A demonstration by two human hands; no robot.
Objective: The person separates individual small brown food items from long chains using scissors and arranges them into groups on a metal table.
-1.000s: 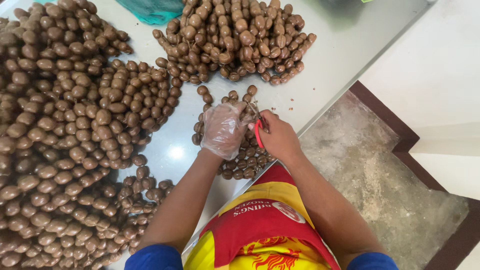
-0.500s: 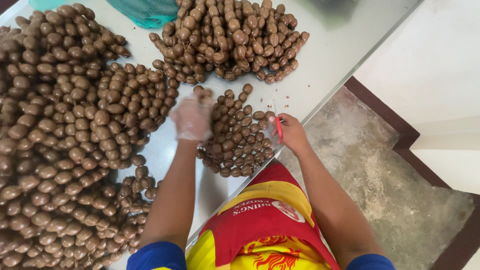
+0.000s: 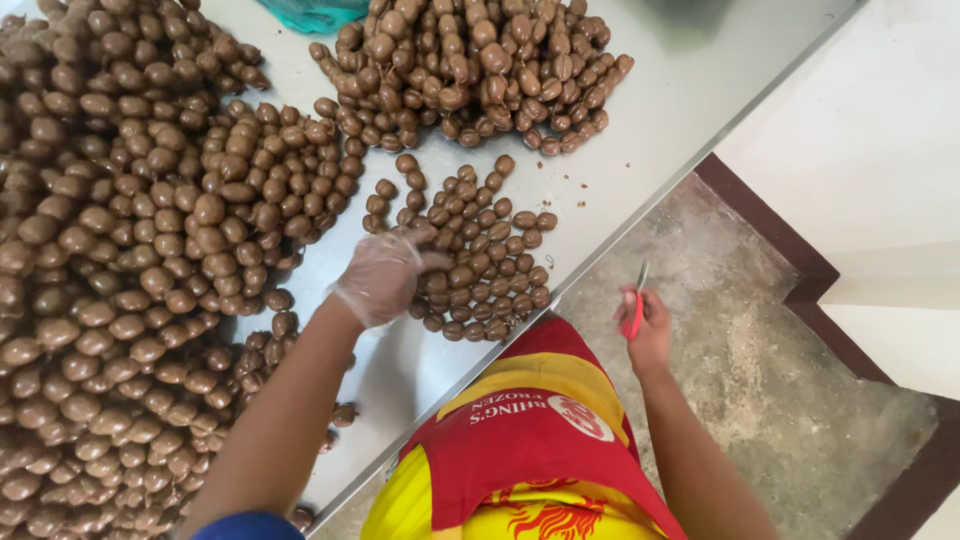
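Scissors: small pair with red handles (image 3: 636, 312), held in the right hand (image 3: 648, 330) off the table edge, over the floor.
Scissors axis: long axis near upright in the view, leaning slightly right; the thin metal blades point up and away from the person, the handles sit inside the fist. Whether the blades are parted is too fine to tell.
Right hand fingers: curled tight around the red handles; hand is bare.
Left hand: left hand (image 3: 383, 275) wears a thin clear plastic glove and lies on the small heap of sausage balls (image 3: 485, 255) at its left edge.
Left hand fingers: bent loosely over the brown balls, fingertips touching them; a firm grip on any one ball cannot be confirmed.
Small heap: loose round brown balls on the steel table (image 3: 680, 95), just beside the table edge, in front of the person's red and yellow apron (image 3: 520, 440).
Other stock: large mass of linked brown sausage balls (image 3: 110, 270) to the left, cut off by the left and bottom frame edges; a further pile (image 3: 470, 70) at top centre, cut off by the top edge.
Container: a teal plastic item (image 3: 315, 14) at the top edge, mostly out of frame; its kind and contents cannot be made out.
Floor: rough grey concrete floor (image 3: 760, 370) to the right, below the table.
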